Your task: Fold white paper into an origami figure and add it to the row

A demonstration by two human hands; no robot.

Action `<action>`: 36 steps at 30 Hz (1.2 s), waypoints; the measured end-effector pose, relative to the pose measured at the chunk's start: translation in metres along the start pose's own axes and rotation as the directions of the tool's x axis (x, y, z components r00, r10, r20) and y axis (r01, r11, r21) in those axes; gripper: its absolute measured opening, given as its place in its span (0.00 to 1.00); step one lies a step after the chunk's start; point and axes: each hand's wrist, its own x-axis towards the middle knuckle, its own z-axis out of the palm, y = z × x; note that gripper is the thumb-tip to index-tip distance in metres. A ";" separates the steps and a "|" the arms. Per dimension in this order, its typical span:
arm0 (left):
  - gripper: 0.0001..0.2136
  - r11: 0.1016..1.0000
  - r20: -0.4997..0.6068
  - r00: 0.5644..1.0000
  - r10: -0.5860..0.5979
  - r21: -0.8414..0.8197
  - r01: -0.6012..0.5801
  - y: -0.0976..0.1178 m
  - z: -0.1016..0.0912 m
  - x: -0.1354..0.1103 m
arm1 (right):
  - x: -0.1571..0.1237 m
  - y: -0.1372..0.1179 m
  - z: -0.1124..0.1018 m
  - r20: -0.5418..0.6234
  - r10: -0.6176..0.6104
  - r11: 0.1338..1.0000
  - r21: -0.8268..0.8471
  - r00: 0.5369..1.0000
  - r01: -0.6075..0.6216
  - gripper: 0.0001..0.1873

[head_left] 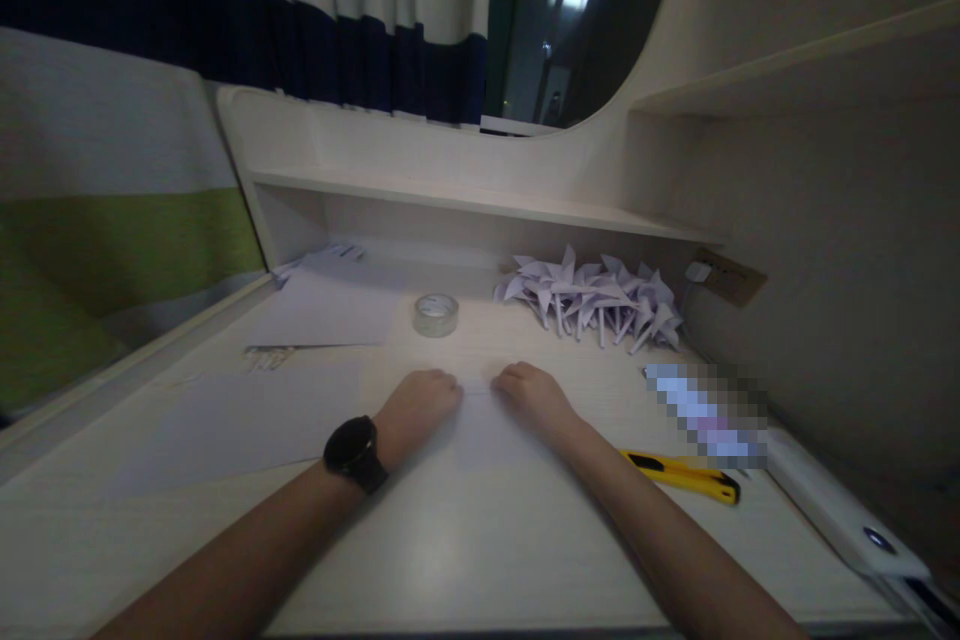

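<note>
A small sheet of white paper (484, 435) lies flat on the desk between my two hands. My left hand (421, 405), with a black watch on its wrist, is closed at the paper's far left corner. At the far right corner, my right hand (534, 398) has its fingers curled and pressed together on the edge. A thin line or fold runs along the far edge between the fingertips. My thumbs are mostly hidden. Just beyond the hands stands a roll of clear tape (436, 316). A yellow utility knife (682, 476) lies beside my right forearm.
Several paper pinwheels (592, 295) are heaped at the back right. A stack of paper (330, 305) and a larger sheet (247, 415) lie left, with small pale sticks (268, 358) between. A white device (840, 505) lines the right edge. A shelf (480, 198) overhangs the back.
</note>
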 end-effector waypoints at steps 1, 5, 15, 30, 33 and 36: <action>0.06 1.000 0.008 1.000 -0.005 0.001 0.005 0.001 -0.002 0.000 | 0.000 0.001 0.002 -0.022 0.013 0.999 0.034 1.000 -0.012 0.08; 0.06 1.000 0.002 1.000 -0.017 -0.018 0.017 0.003 -0.005 -0.002 | -0.001 0.007 0.013 -0.095 0.072 0.982 0.182 0.993 -0.054 0.08; 0.06 0.999 -0.032 0.998 -0.053 -0.008 0.053 -0.003 0.006 -0.002 | 0.005 0.015 0.020 -0.120 0.213 0.907 0.394 0.970 -0.151 0.05; 0.10 0.975 -0.136 0.984 -0.116 -0.207 0.086 -0.011 0.006 -0.004 | 0.003 0.017 0.022 -0.188 0.134 0.952 0.298 0.973 -0.073 0.09; 0.10 0.980 -0.120 0.987 -0.107 -0.179 0.084 -0.012 0.005 -0.003 | 0.003 0.017 0.022 -0.183 0.119 0.971 0.225 0.976 -0.076 0.10; 0.09 0.991 -0.126 0.988 -0.088 -0.114 0.073 -0.012 0.005 -0.002 | 0.003 0.017 0.022 -0.164 0.101 0.982 0.177 0.981 -0.072 0.10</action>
